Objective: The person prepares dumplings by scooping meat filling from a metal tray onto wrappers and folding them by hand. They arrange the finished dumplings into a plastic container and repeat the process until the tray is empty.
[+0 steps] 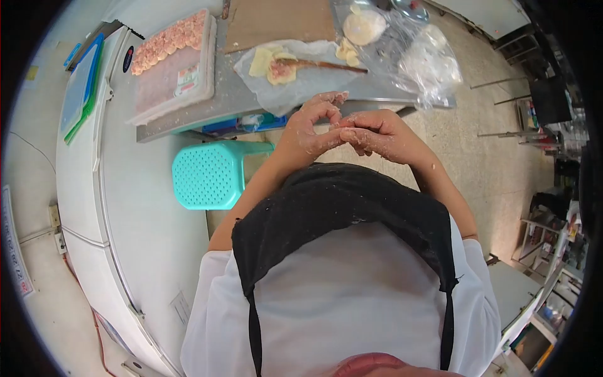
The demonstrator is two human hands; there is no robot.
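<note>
My left hand [317, 125] and my right hand [380, 135] meet in front of my chest, near the table's edge, with fingertips touching. Bits of dough or filling cling to the fingers of both. The fingers are curled together, and whatever lies between them is hidden or too small to name. Beyond them, a sheet of thin paper [314, 88] carries flat pale wrappers [260, 63], one with pinkish filling [279, 70] on it. A wooden stick [326, 65] lies across the paper from that wrapper. More round wrappers [364, 28] are stacked behind, by a clear plastic bag [430, 63].
A plastic tray [166, 94] with rows of pinkish filled pieces [169, 41] stands at the table's left. Behind the paper lies a brown board [279, 25]. A turquoise stool [207, 174] stands below the table, beside a white refrigerator [147, 188].
</note>
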